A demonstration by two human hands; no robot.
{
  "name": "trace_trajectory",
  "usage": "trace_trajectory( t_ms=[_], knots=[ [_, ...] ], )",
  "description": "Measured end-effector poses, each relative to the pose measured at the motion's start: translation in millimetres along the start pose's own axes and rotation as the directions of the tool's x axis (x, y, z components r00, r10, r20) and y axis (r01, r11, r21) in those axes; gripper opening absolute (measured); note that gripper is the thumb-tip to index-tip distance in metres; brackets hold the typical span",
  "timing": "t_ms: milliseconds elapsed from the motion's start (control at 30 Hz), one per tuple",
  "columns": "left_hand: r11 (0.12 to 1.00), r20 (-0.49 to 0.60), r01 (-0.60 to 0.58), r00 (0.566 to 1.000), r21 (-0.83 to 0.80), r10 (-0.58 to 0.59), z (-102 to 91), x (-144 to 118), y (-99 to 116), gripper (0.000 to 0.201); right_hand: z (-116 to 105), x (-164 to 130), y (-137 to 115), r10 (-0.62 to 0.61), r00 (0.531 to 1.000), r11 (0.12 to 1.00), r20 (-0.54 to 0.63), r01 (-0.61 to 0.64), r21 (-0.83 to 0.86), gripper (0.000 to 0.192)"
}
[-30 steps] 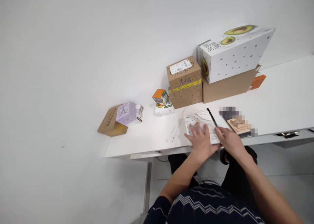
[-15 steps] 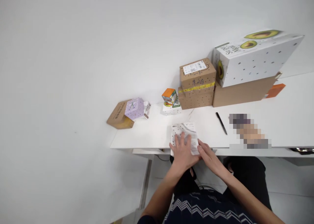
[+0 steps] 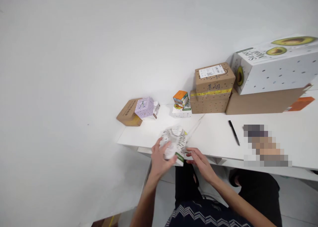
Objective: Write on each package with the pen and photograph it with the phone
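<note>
A small white printed box (image 3: 181, 142) with dark lettering, specks and a green label is tilted at the table's front edge, slightly blurred. My left hand (image 3: 160, 157) grips it from the left, with fingers over the top and thumb on the near side. Just to the box's right is my right hand (image 3: 200, 162), its fingers loosely stretched and apart. I cannot tell whether its fingertips touch the box.
Behind the box, an orange box (image 3: 181, 98) sits on a white one. A lilac box (image 3: 144, 107) leans by a brown carton (image 3: 129, 112) at left. Stacked cartons (image 3: 215, 84) and a large avocado-print box (image 3: 273, 74) stand at right. A black pen (image 3: 234, 133) lies on the white table (image 3: 213, 137).
The white box has been turned and tilted, showing its lettered side. My left hand has shifted from flat on top to its left edge; my right hand has come slightly away. The view has swung left.
</note>
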State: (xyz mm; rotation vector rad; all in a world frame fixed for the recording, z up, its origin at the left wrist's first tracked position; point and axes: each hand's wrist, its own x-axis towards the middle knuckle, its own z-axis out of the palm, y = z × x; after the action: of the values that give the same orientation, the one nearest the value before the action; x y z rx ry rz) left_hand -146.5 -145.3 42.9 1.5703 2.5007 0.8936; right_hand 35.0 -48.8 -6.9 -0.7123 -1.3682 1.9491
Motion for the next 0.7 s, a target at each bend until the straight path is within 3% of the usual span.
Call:
trace_trajectory(
  t_ms=[100, 167, 267, 367, 467, 533, 633, 700],
  knots=[
    [0.975, -0.051, 0.063, 0.996, -0.212, -0.075, -57.2, 2, -50, 0.050, -17, 11, -11, -0.126, 0.992, 0.980, 0.031, 0.129, -0.153, 0.035],
    [0.977, -0.108, 0.092, 0.987, -0.194, -0.115, -101.0, 10, -78, 0.049, -38, 18, -12, -0.179, 0.984, 0.936, 0.000, 0.170, -0.307, 0.033],
    [0.990, -0.254, 0.141, 0.959, 0.028, -0.130, -159.9, 41, -105, 0.046, -70, 21, -7, -0.185, 0.981, 0.850, -0.059, 0.129, -0.511, 0.032],
    [0.928, -0.389, 0.262, 0.910, 0.265, -0.145, -196.6, 95, -123, 0.046, -90, 22, 3, -0.205, 0.973, 0.787, -0.103, 0.101, -0.609, 0.034],
    [0.865, -0.379, 0.269, 0.920, 0.424, -0.101, -206.5, 157, -147, 0.051, -95, 26, 12, -0.276, 0.958, 0.725, -0.075, 0.157, -0.670, 0.031],
    [0.847, -0.295, 0.221, 0.952, 0.483, -0.080, -200.4, 193, -168, 0.049, -94, 29, 16, -0.313, 0.950, 0.682, -0.026, 0.205, -0.702, 0.028],
    [0.864, -0.219, 0.314, 0.945, 0.393, -0.243, -180.9, 233, -198, 0.044, -91, 30, 17, -0.325, 0.945, 0.656, 0.014, 0.237, -0.717, 0.026],
    [0.890, -0.261, 0.361, 0.920, 0.279, -0.292, -165.6, 250, -208, 0.044, -90, 29, 16, -0.318, 0.948, 0.667, 0.008, 0.230, -0.708, 0.027]
  ],
)
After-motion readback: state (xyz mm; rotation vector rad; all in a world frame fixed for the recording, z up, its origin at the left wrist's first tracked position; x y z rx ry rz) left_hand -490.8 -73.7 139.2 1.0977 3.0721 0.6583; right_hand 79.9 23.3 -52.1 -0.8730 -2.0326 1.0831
